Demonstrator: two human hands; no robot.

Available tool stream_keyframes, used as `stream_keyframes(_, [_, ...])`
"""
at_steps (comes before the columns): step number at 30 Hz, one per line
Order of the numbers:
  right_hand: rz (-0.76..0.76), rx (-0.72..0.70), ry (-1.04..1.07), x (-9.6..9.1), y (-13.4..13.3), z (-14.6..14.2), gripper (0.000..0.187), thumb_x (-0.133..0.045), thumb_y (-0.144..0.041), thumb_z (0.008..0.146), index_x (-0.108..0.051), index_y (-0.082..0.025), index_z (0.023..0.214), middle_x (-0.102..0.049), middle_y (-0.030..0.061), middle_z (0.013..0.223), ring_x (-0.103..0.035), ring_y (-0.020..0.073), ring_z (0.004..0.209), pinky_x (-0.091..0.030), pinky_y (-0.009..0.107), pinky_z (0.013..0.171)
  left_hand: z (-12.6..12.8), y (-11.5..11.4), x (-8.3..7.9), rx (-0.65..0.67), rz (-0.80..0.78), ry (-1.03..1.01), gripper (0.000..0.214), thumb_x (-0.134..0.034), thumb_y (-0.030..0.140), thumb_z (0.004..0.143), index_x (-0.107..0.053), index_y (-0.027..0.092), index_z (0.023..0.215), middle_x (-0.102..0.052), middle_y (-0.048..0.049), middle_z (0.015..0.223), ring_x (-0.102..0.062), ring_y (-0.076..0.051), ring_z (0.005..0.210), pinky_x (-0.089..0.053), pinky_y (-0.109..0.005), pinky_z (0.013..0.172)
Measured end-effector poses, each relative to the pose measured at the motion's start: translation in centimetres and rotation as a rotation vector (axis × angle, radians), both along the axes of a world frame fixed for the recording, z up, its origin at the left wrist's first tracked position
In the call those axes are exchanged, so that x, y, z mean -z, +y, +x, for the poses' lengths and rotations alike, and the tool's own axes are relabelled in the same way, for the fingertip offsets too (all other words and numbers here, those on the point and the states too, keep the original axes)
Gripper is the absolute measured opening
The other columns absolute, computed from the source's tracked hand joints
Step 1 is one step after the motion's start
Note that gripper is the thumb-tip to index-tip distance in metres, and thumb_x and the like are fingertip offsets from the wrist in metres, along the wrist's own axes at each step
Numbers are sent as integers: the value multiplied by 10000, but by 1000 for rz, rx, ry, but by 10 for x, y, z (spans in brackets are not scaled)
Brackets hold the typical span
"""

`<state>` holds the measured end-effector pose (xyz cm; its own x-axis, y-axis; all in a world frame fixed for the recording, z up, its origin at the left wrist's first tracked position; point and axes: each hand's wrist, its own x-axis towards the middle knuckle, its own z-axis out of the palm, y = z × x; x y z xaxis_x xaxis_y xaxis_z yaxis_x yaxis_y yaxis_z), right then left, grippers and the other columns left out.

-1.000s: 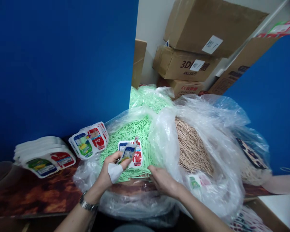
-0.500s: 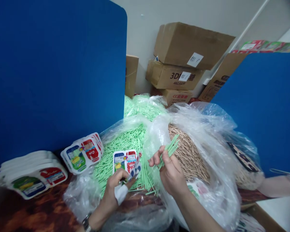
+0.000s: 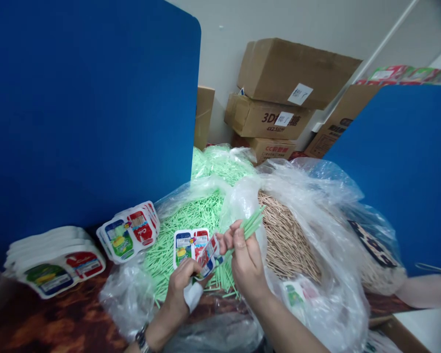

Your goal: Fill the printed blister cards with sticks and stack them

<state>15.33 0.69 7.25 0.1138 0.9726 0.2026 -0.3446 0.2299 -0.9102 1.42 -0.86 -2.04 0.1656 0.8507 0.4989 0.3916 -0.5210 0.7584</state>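
My left hand (image 3: 183, 287) is closed around a printed packet (image 3: 210, 257) with red, white and blue on it, tilted up toward the right. A bundle of thin green sticks (image 3: 253, 222) is pinched in my right hand (image 3: 242, 255), whose fingertips are right beside the packet's upper edge. Behind the left hand, a two-part printed pack (image 3: 185, 245) lies on a heap of loose green sticks (image 3: 202, 211) in a clear plastic bag. Brown sticks (image 3: 286, 235) fill another clear bag to the right of my right hand.
Stacked printed packs (image 3: 128, 233) and more white-edged packs (image 3: 59, 269) stand at the left on the brown patterned table (image 3: 81, 318). Blue partitions (image 3: 95, 98) rise on both sides. Cardboard boxes (image 3: 297, 73) are piled behind. A blurred arm (image 3: 426, 291) shows at far right.
My right hand has moved left and slightly down with the green sticks, up to the packet. My left hand has shifted slightly right, and the packet now shows more of its printed face.
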Motion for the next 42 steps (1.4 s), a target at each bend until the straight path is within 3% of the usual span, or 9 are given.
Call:
stream_keyframes(8, [-29,148,49,-5,3,-1,212,-466,-460,934,-470,-249,947,-403,-73,679,-418,77,568,-439,256,659,-2,-2,9,-5,37,39,191,-582,89,834,-450,202,754,-523,10,700,-502,-148,648,-391,-260,613])
stream_keyframes(15, [-105,192,69,1,8,-7,246,-481,-485,917,-483,-241,950,-405,-68,682,-408,77,560,-419,232,592,-4,-4,3,34,134,62,151,-477,48,851,-476,191,802,-536,-13,719,-513,-166,673,-399,-279,625])
stream_keyframes(21, [-87,167,-34,9,3,-9,228,-429,-471,943,-482,-249,933,-454,-45,720,-518,122,686,-463,302,731,-3,-8,1,30,74,41,141,-493,60,836,-479,198,809,-542,-13,736,-524,-170,681,-408,-279,627])
stream_keyframes(26, [1,162,-325,20,-13,-9,272,-369,-441,966,-548,-238,937,-581,39,1024,-517,189,1074,-375,378,986,4,-10,-4,-2,-11,1,167,-515,56,822,-463,204,765,-532,-1,720,-517,-164,667,-401,-275,630])
stream_keyframes(29, [-30,169,-327,27,-17,-9,265,-389,-454,954,-537,-246,1027,-503,61,1296,-477,205,1173,-386,377,989,6,-11,-4,13,-29,-14,144,-520,67,819,-477,202,792,-541,-7,743,-522,-168,679,-399,-274,630])
stream_keyframes(32, [-44,180,-288,32,-17,-7,284,-388,-469,950,-530,-244,1051,-420,64,1409,-454,218,1219,-380,392,1002,7,-11,0,19,-63,-23,141,-522,69,812,-480,202,797,-548,-13,761,-531,-174,701,-398,-275,638])
stream_keyframes(34, [-35,191,-268,34,-15,-5,317,-361,-473,958,-550,-232,1042,-488,76,1349,-419,225,1262,-334,414,1044,8,-11,4,4,-75,-30,155,-521,61,804,-473,206,778,-543,-6,744,-527,-172,697,-394,-275,640])
stream_keyframes(37, [-22,209,-217,34,-13,-4,353,-340,-473,965,-584,-219,975,-621,78,1101,-435,231,1248,-325,434,1041,10,-11,7,-25,-76,-46,170,-528,72,802,-454,214,742,-525,7,710,-508,-164,666,-386,-269,621])
stream_keyframes(42, [18,239,-93,29,-11,-6,292,-393,-465,950,-539,-238,838,-564,20,834,-547,206,1034,-403,392,932,12,-12,7,-36,-107,-59,169,-547,107,819,-449,215,734,-517,11,713,-506,-161,660,-388,-264,617])
